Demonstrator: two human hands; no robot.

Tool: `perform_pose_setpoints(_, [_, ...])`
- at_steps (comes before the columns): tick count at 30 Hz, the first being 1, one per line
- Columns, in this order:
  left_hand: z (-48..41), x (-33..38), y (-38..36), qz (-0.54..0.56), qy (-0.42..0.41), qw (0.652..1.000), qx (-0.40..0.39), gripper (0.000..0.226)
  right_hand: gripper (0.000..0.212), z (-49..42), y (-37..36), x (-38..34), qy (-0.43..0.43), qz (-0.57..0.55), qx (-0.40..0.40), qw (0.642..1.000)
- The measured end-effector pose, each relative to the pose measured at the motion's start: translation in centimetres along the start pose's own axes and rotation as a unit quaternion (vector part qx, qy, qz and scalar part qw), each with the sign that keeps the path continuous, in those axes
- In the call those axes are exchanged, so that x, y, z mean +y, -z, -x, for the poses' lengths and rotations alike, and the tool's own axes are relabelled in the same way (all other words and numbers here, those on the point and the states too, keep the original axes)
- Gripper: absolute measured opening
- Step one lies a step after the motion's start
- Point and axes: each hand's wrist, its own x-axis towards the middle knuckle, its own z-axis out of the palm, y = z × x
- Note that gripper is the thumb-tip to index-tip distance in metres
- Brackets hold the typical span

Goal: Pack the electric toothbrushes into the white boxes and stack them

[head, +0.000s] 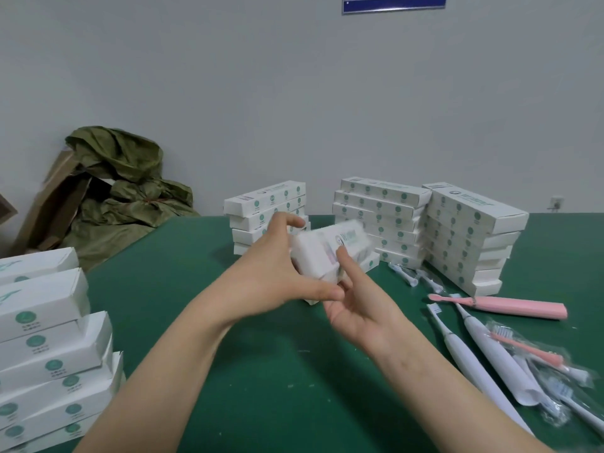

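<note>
Green table (261, 371), grey wall. White box (330, 246) held off the table, blurred; box stacks (379, 217) just behind it. Left hand (277, 276) grips its near end; right hand (356, 302) cups it below. Likely light, crushable card: hold edges, not faces. Loose toothbrushes (490, 348) right of the box.

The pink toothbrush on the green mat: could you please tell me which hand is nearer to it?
Right. The right hand holds the white box left of the pink toothbrush; the left hand grips the same box farther left.
</note>
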Motion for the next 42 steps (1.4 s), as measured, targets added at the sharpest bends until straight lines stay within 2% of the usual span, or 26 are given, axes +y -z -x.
perform_pose_setpoints(2, [-0.1,0.3,-0.3,0.0,-0.04,0.998,0.053,0.084,0.031,0.1,-0.2,-0.1,-0.009,-0.035,-0.011,0.999])
perform_pose_setpoints(4, [0.1,0.5,-0.5,-0.067,-0.106,0.988,0.091,0.072,0.028,0.4,-0.3,0.1,-0.033,-0.021,-0.036,0.999])
perform_pose_setpoints(7, [0.3,0.7,-0.9,-0.06,-0.173,0.974,0.131,0.056,0.041,0.3,-0.4,0.5,-0.058,0.008,-0.053,0.997])
perform_pose_setpoints(9, [0.5,0.8,-1.0,-0.017,-0.173,0.976,0.129,0.065,0.041,0.7,-0.7,0.5,-0.071,0.025,-0.061,0.995])
perform_pose_setpoints(12, [0.6,0.8,-1.2,-0.024,-0.177,0.98,0.084,0.085,0.041,1.1,-1.2,0.2,-0.1,0.017,-0.075,0.992])
perform_pose_setpoints(15, [0.6,0.8,-1.5,-0.04,-0.211,0.972,0.1,0.082,0.035,1.2,-1.5,0.0,-0.097,0.053,-0.075,0.991])
perform_pose_setpoints(18, [0.6,1.0,-1.7,-0.057,-0.227,0.966,0.106,0.075,0.041,1.4,-2.0,0.0,-0.088,0.062,-0.067,0.992])
perform_pose_setpoints(21, [0.7,1.0,-1.8,-0.057,-0.222,0.964,0.134,0.064,0.028,1.8,-2.3,-0.1,-0.097,0.077,-0.08,0.989])
perform_pose_setpoints(23, [0.7,0.8,-1.8,-0.043,-0.225,0.958,0.175,0.059,0.029,2.2,-2.4,-0.2,-0.103,0.211,-0.077,0.969])
perform_pose_setpoints(25, [0.7,0.9,-1.6,-0.07,-0.238,0.943,0.223,0.057,0.031,2.3,-2.6,-0.4,-0.024,0.423,-0.001,0.906])
perform_pose_setpoints(27, [0.6,1.1,-1.4,-0.114,-0.252,0.926,0.258,0.054,0.031,2.7,-3.1,-0.9,0.134,0.518,0.059,0.843])
perform_pose_setpoints(28, [0.6,1.3,-1.5,-0.129,-0.259,0.919,0.268,0.052,0.035,3.1,-3.4,-1.1,0.208,0.527,0.057,0.822])
perform_pose_setpoints(30, [0.7,1.8,-1.6,-0.128,-0.265,0.913,0.283,0.048,0.041,4.0,-3.9,-1.2,0.321,0.542,-0.01,0.776])
perform_pose_setpoints(32, [0.9,2.3,-1.7,-0.106,-0.26,0.915,0.29,0.047,0.035,4.8,-4.1,-0.5,0.36,0.572,-0.08,0.733])
perform_pose_setpoints(34, [1.0,2.4,-1.9,-0.114,-0.258,0.913,0.296,0.047,0.042,4.7,-3.6,0.1,0.375,0.579,-0.097,0.717])
perform_pose_setpoints(37, [1.2,2.3,-2.2,-0.11,-0.23,0.925,0.282,0.045,0.036,4.1,-3.1,-0.1,0.41,0.563,-0.065,0.714])
perform_pose_setpoints(40, [1.1,2.0,-2.8,-0.077,-0.193,0.956,0.208,0.04,0.031,3.7,-3.1,-1.0,0.441,0.564,-0.019,0.698])
perform_pose_setpoints(42, [0.8,1.5,-3.0,-0.061,-0.162,0.974,0.145,0.049,0.029,3.2,-2.7,-1.5,0.447,0.567,0.011,0.692])
